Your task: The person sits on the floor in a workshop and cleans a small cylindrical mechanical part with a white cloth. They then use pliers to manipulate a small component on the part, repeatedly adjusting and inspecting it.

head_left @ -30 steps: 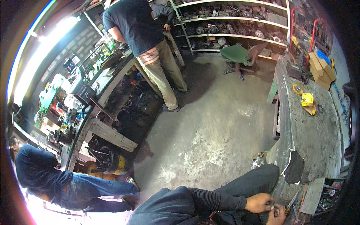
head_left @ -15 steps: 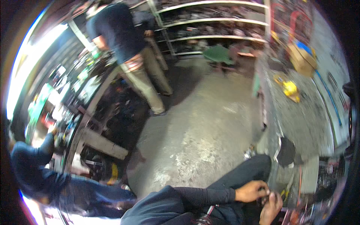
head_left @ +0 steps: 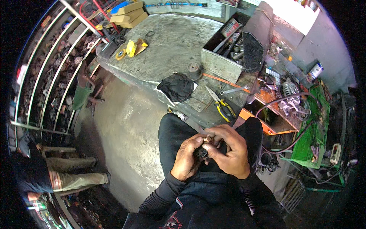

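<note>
Over my dark-trousered legs, my left hand (head_left: 185, 156) and my right hand (head_left: 228, 149) are both closed on a small metal part (head_left: 202, 151), which has a dark round body and a copper-coloured piece at its top. My fingers hide much of it. Just beyond my hands, on the bench, lie yellow-and-black pliers (head_left: 222, 108), a wrench (head_left: 232, 90) and a bundled black cloth (head_left: 176, 87).
The worktop (head_left: 156, 47) holds cardboard pieces (head_left: 126, 15) and a metal tool box (head_left: 222, 57). At right are an alternator (head_left: 290, 100) and a green crate (head_left: 313, 129). Shelves of parts (head_left: 53, 57), a green chair (head_left: 82, 97) and another person (head_left: 57, 171) are at left.
The view has swung right and down toward the bench and my lap; the other person now appears at lower left. My hands still hold the small part, now centred in view.
</note>
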The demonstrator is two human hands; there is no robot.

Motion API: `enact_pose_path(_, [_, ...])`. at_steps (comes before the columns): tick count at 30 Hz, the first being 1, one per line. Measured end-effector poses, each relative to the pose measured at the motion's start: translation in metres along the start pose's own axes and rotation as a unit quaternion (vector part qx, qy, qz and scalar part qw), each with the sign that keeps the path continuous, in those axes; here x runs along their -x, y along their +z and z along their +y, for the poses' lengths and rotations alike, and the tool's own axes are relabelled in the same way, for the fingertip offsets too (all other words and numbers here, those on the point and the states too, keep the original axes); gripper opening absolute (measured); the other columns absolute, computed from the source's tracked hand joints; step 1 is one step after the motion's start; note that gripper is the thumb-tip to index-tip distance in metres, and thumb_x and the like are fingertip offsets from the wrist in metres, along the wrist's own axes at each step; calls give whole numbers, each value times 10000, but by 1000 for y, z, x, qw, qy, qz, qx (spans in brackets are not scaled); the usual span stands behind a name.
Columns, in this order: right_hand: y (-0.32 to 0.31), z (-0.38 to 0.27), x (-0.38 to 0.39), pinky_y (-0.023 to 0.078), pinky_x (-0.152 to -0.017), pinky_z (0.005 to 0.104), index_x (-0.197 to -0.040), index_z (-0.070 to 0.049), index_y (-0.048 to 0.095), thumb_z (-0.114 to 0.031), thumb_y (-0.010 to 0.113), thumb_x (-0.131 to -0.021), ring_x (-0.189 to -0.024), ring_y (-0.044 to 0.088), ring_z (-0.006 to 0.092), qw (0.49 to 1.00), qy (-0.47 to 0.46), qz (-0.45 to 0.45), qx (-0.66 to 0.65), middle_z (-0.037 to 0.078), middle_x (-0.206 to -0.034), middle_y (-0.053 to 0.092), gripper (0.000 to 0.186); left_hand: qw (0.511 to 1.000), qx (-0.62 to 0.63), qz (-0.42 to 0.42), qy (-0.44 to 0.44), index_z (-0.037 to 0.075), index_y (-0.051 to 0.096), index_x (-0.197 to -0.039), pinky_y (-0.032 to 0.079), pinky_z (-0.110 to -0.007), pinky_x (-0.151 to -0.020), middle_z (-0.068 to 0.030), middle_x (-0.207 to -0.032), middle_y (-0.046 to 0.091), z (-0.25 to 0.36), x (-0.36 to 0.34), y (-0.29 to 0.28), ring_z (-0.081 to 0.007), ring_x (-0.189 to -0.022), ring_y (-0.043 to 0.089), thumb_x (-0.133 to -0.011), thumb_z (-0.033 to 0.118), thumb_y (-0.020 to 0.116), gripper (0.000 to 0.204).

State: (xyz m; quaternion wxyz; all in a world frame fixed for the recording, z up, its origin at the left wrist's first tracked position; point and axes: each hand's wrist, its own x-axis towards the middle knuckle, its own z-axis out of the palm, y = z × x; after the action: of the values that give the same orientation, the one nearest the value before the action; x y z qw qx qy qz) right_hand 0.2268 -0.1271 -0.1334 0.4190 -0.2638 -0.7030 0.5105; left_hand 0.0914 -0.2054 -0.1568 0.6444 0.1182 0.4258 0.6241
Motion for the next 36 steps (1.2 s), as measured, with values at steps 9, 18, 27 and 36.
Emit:
enact_pose_path(9, [-1,-7,3,545,-789,375,-1105,-51,716,22,785,-753,-915,682,316,997,-56,13,48,133,-1017,685,365,998,11,-55,15,-23,624,-1224,539,-314,-634,-104,-1023,671,-3,4,-6,-182,-824,650,-979,326,555,432])
enact_pose_path(18, [-1,-14,3,540,-801,371,-1049,-59,737,17,789,-755,-933,680,293,996,-60,-11,62,128,-1035,690,309,992,53,-112,24,-31,611,-1227,557,-323,-646,-105,-1039,669,-7,3,-16,-185,-865,659,-981,289,545,409])
enact_pose_path(27, [-8,-15,5,550,-842,373,-1060,-46,732,20,772,-799,-966,695,302,998,-26,-49,31,139,-1060,692,272,993,40,-111,-4,-54,619,-1203,547,-308,-610,-105,-930,680,-1,3,-16,-187,-757,661,-968,311,572,437])
enact_pose_path(36, [-21,-5,0,553,-857,374,-1098,-40,730,18,742,-834,-982,698,300,991,-39,-125,32,139,-1078,695,270,986,34,-133,-94,-8,646,-1116,495,-292,-563,-85,-855,663,3,0,-17,-182,-682,642,-968,371,561,416])
